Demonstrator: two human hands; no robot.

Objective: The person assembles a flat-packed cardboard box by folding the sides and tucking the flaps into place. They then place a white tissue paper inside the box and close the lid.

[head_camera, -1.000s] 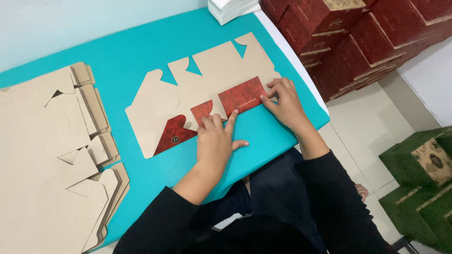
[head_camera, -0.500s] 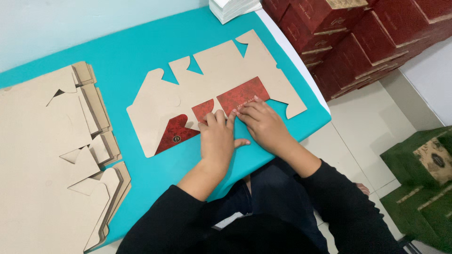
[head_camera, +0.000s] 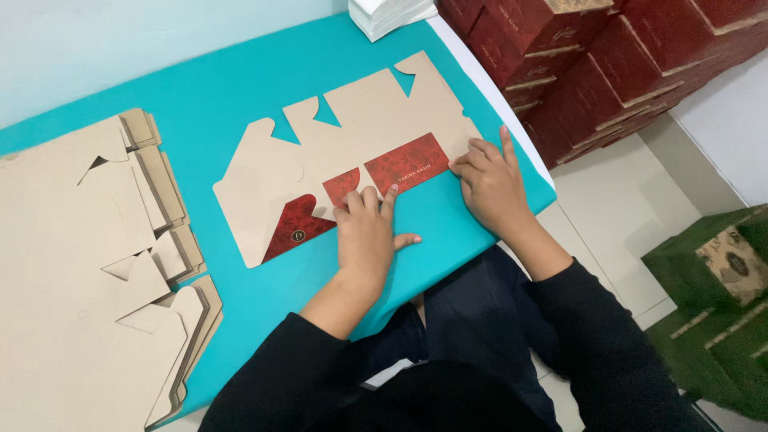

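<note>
- A flat die-cut card blank [head_camera: 352, 144] is laid brown side up on the teal table [head_camera: 240, 80], near its front right corner.
- The blank's near edge is folded over, so that red patterned flaps [head_camera: 404, 162] are shown along it.
- The left hand [head_camera: 366, 234] is laid flat, palm down, over the fold near the blank's middle; its fingertips are pressed on the red flaps and its thumb is spread out to the right on the bare table.
- The right hand [head_camera: 492, 182] is set at the blank's right end, fingers spread and bent, with the fingertips pressed on the edge of the longest red flap.
- Nothing is gripped by either hand: both are open and only pressed down on the card.
- A stack of further blanks [head_camera: 88, 264] is seen on the left part of the table, well apart from the hands.
- A small white pile [head_camera: 388, 12] is placed at the table's far edge.
- Dark red boxes [head_camera: 608, 56] are stacked on the floor to the right of the table.
- Green boxes [head_camera: 712, 280] are stood lower right, on the white floor.
- Black sleeves are worn on both arms, and dark trousers are seen below the table edge.
</note>
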